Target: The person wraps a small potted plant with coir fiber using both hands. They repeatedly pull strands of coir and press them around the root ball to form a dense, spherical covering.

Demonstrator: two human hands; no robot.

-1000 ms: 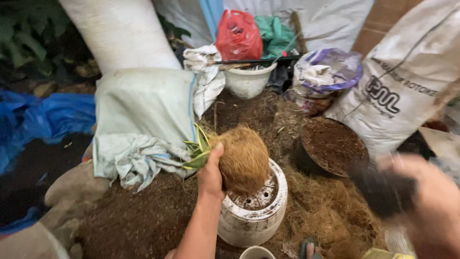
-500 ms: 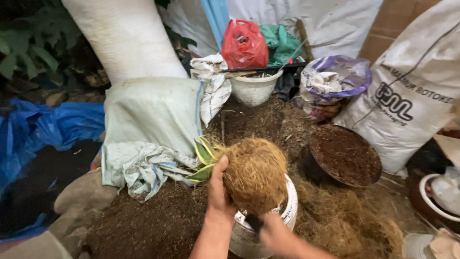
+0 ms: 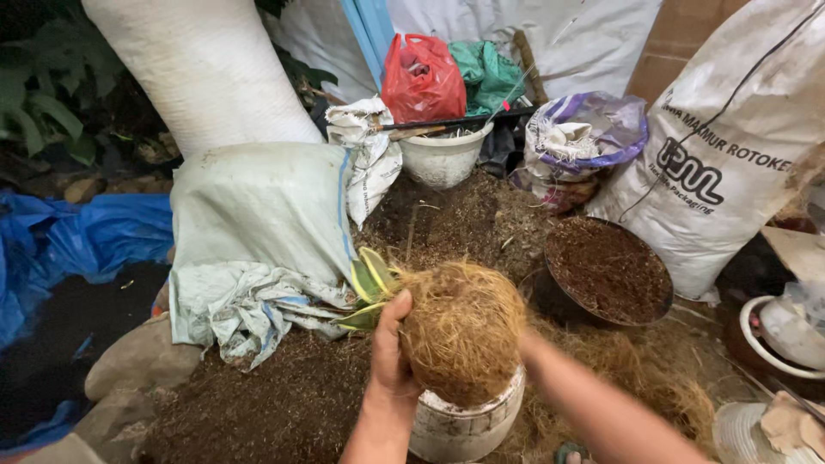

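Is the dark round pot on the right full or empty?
Full: brown soil fills the dark round pot almost to its rim.

Around the white pot (image 3: 464, 425) I count one fibre-wrapped root ball (image 3: 464, 331), one dark bowl of soil (image 3: 608, 271), one white bucket (image 3: 444, 155) behind, three plastic bags behind: red (image 3: 421, 77), green (image 3: 485, 73), purple (image 3: 593, 125).

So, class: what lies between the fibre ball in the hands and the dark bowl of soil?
In the head view, between the fibre ball and the dark bowl lies only loose soil and fibre litter.
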